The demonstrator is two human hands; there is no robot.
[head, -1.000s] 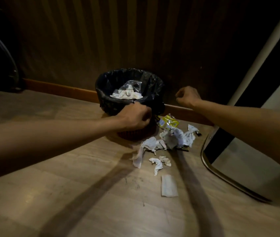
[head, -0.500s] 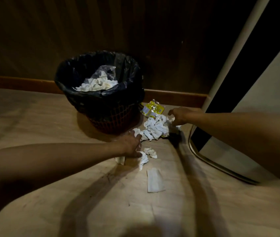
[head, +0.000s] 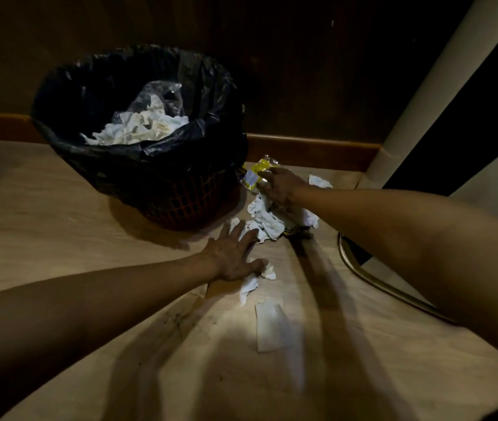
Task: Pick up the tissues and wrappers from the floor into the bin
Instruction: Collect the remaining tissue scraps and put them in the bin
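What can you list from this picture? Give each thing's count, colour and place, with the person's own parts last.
bin: one, reddish mesh with black liner, by the wall
binned tissues: a heap, white, inside the bin
clear plastic: one piece, in the bin
wrapper: one, yellow, on the floor right of the bin
floor tissues: several, white, crumpled beside the bin
flat tissue: one, white, nearest the camera
floor: pale wood
left hand: spread over small tissues
right hand: fingers at the wrapper

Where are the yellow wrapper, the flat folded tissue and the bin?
yellow wrapper [head: 255, 174]: head view, on its yellow front.
flat folded tissue [head: 269, 326]: head view, on its middle.
bin [head: 181, 205]: head view, on its red mesh wall.
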